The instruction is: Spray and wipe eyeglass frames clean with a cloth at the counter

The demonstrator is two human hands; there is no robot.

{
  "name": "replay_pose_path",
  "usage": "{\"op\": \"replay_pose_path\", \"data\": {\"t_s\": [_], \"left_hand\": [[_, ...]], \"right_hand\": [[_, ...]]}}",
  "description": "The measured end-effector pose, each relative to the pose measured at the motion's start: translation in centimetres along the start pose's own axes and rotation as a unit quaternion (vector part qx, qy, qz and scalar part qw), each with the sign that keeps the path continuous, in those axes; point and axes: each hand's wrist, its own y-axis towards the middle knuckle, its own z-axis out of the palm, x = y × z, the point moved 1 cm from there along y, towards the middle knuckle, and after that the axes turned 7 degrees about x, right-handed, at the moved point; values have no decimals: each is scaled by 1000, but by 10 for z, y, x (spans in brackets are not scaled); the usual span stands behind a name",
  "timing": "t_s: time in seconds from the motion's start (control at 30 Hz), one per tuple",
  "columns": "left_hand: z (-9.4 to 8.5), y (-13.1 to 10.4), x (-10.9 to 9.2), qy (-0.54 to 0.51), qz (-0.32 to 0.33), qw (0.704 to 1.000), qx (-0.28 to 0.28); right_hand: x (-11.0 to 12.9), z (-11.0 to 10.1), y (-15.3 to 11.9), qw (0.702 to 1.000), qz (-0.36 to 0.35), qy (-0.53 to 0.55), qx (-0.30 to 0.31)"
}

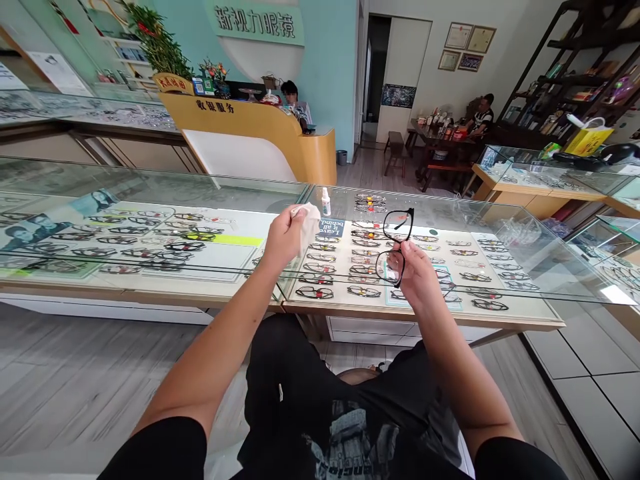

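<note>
My left hand (284, 235) is closed on a pale cloth (310, 227), which hangs from the fingers over the glass counter. My right hand (417, 267) pinches black-framed glasses (399, 245) near the bridge; they stand on end, one lens above the other. Between the hands, a little farther back, a small white spray bottle (326, 201) stands upright on the counter. The cloth and the glasses are apart.
Rows of glasses lie inside the glass display case (425, 312) below my hands. Behind it are a yellow reception desk (317, 157) with a person, and a dark table (440, 138) with another person. More display cases stand at the right.
</note>
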Motion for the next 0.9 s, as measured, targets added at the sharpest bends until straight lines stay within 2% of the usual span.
{"op": "replay_pose_path", "data": {"t_s": [0.1,0.2,0.37,0.5,0.57,0.63,0.73,0.83,0.9], "left_hand": [[-7,5,21,164,-26,985,50],[-2,0,43,254,-39,959,120],[22,-19,69,289,8,922,258],[31,-26,72,310,40,891,331],[30,-27,61,324,41,883,337],[25,-29,39,320,55,890,320],[18,-38,-11,257,148,918,262],[14,-51,-58,178,248,916,259],[15,-59,-77,139,285,908,274]], "right_hand": [[3,2,-3,1000,6,-7,18],[5,5,-6,1000,2,-19,25],[6,6,-9,999,3,-40,25],[6,4,-9,998,10,-44,36],[7,3,-10,998,14,-53,44],[10,2,-10,995,28,-78,60],[15,2,-8,981,68,-137,116],[20,1,-6,960,110,-189,177],[22,-1,-5,947,134,-204,208]]}}
